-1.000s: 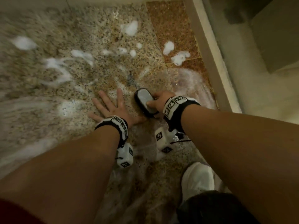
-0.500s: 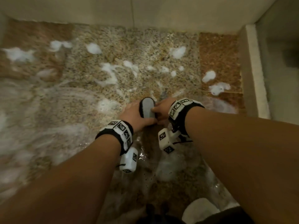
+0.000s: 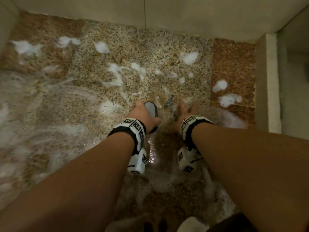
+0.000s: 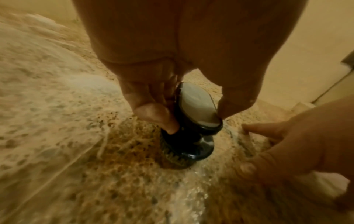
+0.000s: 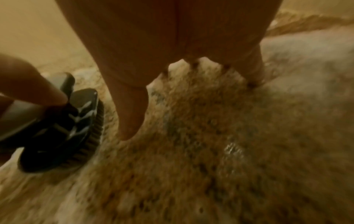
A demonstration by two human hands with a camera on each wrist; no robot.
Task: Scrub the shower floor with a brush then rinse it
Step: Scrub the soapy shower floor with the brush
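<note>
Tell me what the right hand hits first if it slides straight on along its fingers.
Probably only wet speckled stone floor, then the beige back wall; the right hand points there, though depth is unclear.

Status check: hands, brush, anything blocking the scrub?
Left hand grips brush, bristles on wet shower floor. Right hand open, flat on floor beside it. Foam patches ahead, nothing blocking.
</note>
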